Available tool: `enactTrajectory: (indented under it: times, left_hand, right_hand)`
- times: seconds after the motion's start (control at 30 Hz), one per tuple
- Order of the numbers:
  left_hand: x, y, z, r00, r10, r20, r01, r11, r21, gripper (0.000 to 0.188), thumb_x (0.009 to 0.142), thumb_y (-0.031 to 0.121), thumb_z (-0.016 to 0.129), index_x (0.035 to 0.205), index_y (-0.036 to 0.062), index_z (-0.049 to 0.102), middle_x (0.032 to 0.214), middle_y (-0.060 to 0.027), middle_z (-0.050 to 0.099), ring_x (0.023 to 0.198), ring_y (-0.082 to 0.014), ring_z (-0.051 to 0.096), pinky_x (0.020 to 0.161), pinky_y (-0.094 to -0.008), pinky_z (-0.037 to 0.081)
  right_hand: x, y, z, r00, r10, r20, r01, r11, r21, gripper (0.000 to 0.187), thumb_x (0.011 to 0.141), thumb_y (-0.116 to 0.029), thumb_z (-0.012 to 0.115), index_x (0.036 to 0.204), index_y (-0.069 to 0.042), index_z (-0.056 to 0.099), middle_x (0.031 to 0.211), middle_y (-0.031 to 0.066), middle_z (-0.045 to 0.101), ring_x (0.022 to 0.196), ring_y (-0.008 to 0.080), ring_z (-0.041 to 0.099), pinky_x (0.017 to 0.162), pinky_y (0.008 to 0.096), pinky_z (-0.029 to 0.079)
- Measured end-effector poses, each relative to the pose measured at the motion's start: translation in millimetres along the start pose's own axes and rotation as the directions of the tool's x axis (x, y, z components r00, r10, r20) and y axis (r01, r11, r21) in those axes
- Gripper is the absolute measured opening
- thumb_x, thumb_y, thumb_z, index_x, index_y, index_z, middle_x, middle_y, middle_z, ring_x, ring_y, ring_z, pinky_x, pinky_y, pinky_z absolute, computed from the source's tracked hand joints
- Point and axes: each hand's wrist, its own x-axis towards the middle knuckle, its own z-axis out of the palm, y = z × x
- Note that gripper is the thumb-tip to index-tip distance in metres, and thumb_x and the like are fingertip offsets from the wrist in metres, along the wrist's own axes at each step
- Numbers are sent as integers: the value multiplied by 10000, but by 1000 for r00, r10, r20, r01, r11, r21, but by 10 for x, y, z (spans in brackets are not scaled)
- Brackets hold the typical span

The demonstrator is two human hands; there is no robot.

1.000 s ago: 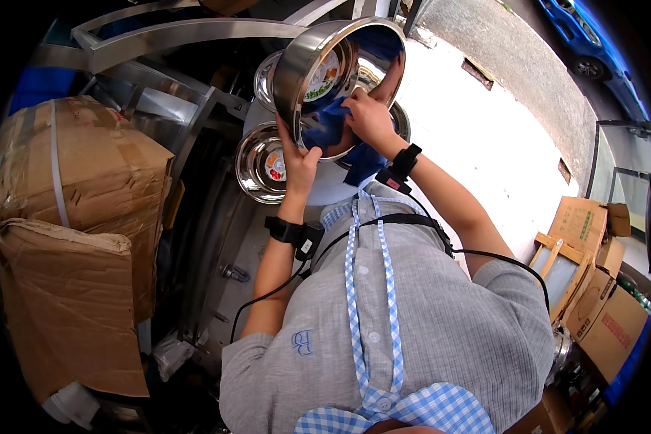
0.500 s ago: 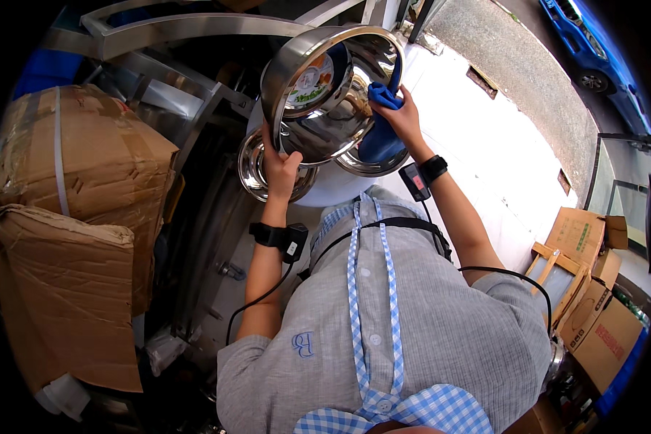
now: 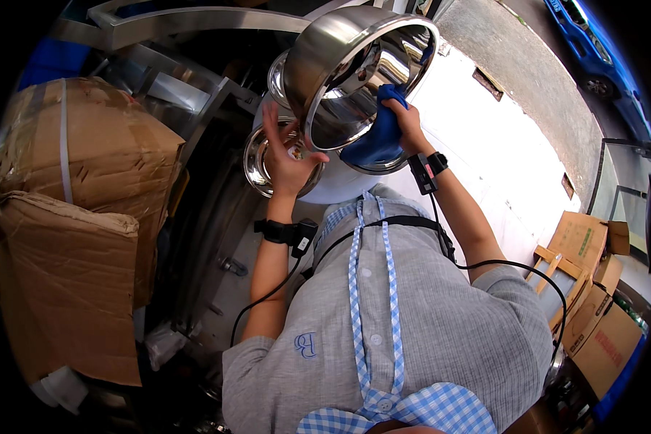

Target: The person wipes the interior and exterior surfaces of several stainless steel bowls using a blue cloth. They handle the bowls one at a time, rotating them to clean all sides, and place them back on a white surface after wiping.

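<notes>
A large, deep stainless-steel basin (image 3: 307,65) is held up on a tilt, its mouth facing right. My right hand (image 3: 412,129) grips a blue cloth (image 3: 375,145) at the basin's right side, and the cloth hangs below the rim. My left hand (image 3: 291,170) has its fingers spread beside the basin's lower left edge; whether a fingertip touches the steel I cannot tell. Under that hand sits a smaller shiny steel bowl (image 3: 256,163). Part of another steel bowl (image 3: 275,78) shows behind the basin, and one more rim (image 3: 383,171) lies beneath the cloth.
The bowls rest on a white round surface (image 3: 336,186). Big cardboard boxes (image 3: 94,145) stand at the left, below a metal frame (image 3: 195,22). More cartons (image 3: 600,333) and a wooden frame (image 3: 557,278) are at the right. A blue car (image 3: 593,50) is outside, far right.
The basin has moved right and turned, showing more of its outer wall. My left hand has let go of its edge and spread its fingers. The right hand and cloth shifted slightly lower.
</notes>
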Motion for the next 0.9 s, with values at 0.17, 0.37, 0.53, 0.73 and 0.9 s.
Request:
enactTrajectory:
  times: [0.17,0.37,0.53,0.73,0.9]
  left_hand:
    - [-95,-292,319,938,-226,261,305,898,-318,1297,632,360,877,1506,75,-39,1473,-192,319,1217,-273,503,963,-372,487]
    - [-156,-451,525,909,-401,114,417,875,-246,780,797,-17,520,1473,26,132,1290,-152,483,1069,-214,541,956,-292,408]
    - [-169,-413,418,919,-373,126,393,850,-350,881,773,-68,464,1519,91,22,1293,-136,477,984,-171,570,772,-216,465]
    - [-301,-597,455,880,-425,211,473,824,-312,899,773,-64,460,1521,112,-6,1266,-114,477,833,-118,570,634,-173,443]
    - [-407,-477,458,869,-460,182,495,814,-305,875,763,-51,473,1518,96,54,1195,-85,500,761,-85,531,618,-166,423]
  right_hand:
    - [-125,48,132,979,124,162,-143,983,115,318,781,-224,696,1003,-10,616,829,55,623,687,156,605,626,269,503]
    - [-240,114,225,970,86,226,-81,996,-29,514,781,-313,738,1091,43,534,972,123,609,804,212,627,709,300,530]
    - [-337,114,309,796,-601,-78,508,731,-455,668,717,-300,809,1140,69,447,1058,177,527,941,285,569,807,342,484]
    - [-525,-70,783,674,-623,398,725,661,-194,351,758,-180,753,1005,7,587,916,117,623,843,213,591,786,325,460]
    - [-461,-33,763,674,-485,557,714,621,-323,317,747,-216,760,958,-19,628,887,130,643,820,251,616,734,325,468]
